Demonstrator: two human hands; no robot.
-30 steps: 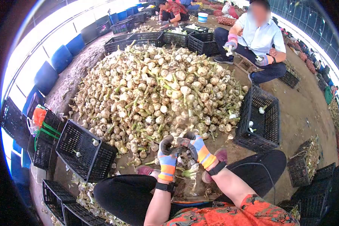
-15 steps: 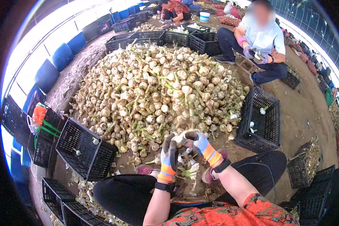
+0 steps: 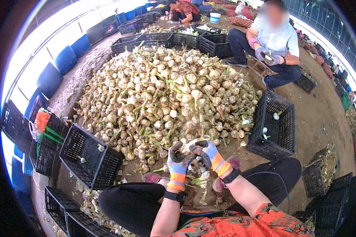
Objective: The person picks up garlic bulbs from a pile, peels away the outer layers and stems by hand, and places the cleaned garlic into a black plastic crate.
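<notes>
Standing at the left, a stack of crates [image 3: 45, 160] bears an orange bag [image 3: 42, 119] on top, with a green strap [image 3: 53, 135] across it. Next comes a black crate [image 3: 110, 166] with two small bulbs [image 3: 82, 160] showing inside, and below it peelings [image 3: 93, 203] lie on the floor. The heap of garlic [image 3: 158, 94] fills the middle, stalks pointing every way. At its near edge, the left hand [image 3: 177, 162], in a striped glove with dark fingers, pinches a pale bulb [image 3: 184, 148] in front of the heap, between the two hands. The right hand [image 3: 210, 156], gloved alike, curls its fingers close beside that bulb; I cannot tell whether they press on it. Beneath the hands are leafy scraps [image 3: 201, 179]. Far back stands a bucket [image 3: 214, 18] with a blue band, any print on it too small to read. Farther right, a low crate [image 3: 271, 149] holds a few white bulbs, and behind it a gloved co-worker [image 3: 275, 39] sits, hands together. At the far right stands a basket [image 3: 312, 181] filled with peelings.
</notes>
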